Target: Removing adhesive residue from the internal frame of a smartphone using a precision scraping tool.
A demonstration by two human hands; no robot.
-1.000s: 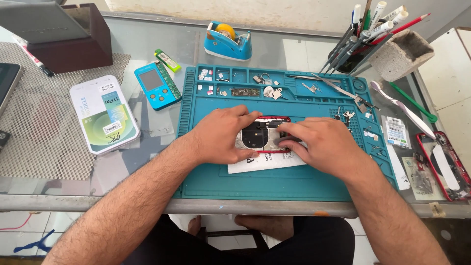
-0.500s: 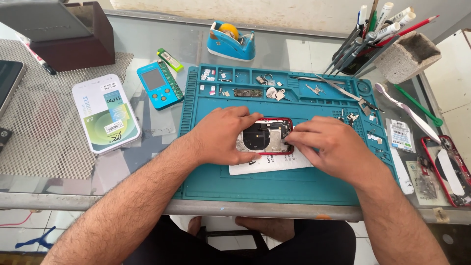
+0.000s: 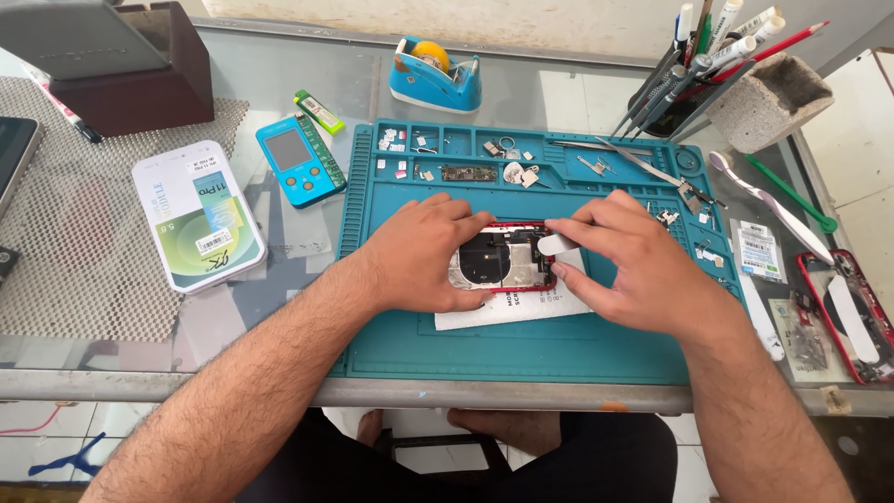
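Note:
An opened red-framed phone (image 3: 501,258) lies face down on a teal repair mat (image 3: 521,345), its inner parts showing. My left hand (image 3: 419,256) presses on the phone's left end and holds it still. My right hand (image 3: 629,256) pinches a small flat white pry pick (image 3: 559,244) between thumb and fingers at the phone's right edge. A white paper sheet (image 3: 517,305) lies under the phone.
Small screws and parts fill the mat's top trays (image 3: 466,163). A white phone box (image 3: 197,214), a blue handheld tester (image 3: 300,160) and a tape dispenser (image 3: 436,74) stand left and behind. Tweezers (image 3: 643,166), a pen holder (image 3: 694,84) and another red phone frame (image 3: 852,312) lie right.
My right hand has shifted from resting over the phone's right half to its right edge, and the white pick now shows between its fingers. My left hand stays put.

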